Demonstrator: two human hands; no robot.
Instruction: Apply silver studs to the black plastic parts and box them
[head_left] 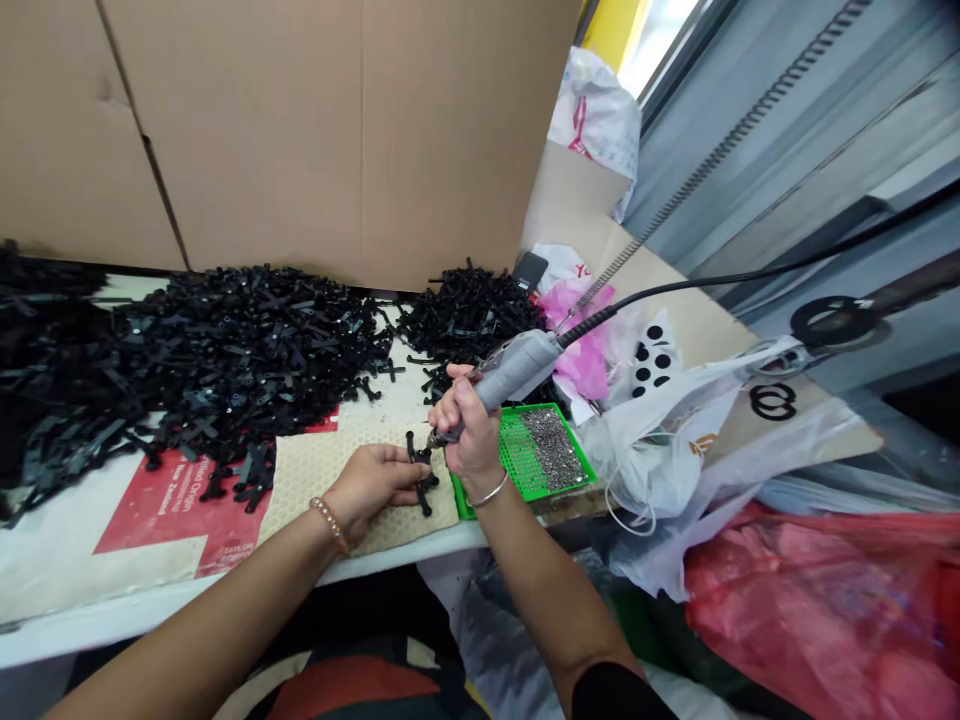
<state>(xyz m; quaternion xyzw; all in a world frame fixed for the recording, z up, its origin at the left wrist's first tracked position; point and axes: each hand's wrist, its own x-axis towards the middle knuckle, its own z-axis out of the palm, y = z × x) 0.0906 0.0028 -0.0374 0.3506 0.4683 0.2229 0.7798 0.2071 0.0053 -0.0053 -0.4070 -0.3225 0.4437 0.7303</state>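
Left hand [371, 483]: fingers partly extended, resting on and gripping a black plastic piece [421, 472] against a dimpled beige mat [315, 490]. Right hand [469, 430]: closed firmly around a grey rotary tool [517, 370], tip just at the same piece. Just beyond the right hand, a green mesh tray [506, 465] holds small metal bits [551, 448]. Under the mat, a white table [225, 590] is partly covered by a red-printed sheet [176, 510]. Farther back, 2 heaps of black plastic pieces [247, 350] lie against an upright cardboard sheet [300, 130]. To the right — a white plastic bag [660, 465], a pink bag [585, 335] and a red bag [825, 600]; beyond them, grey wall panels [780, 200].
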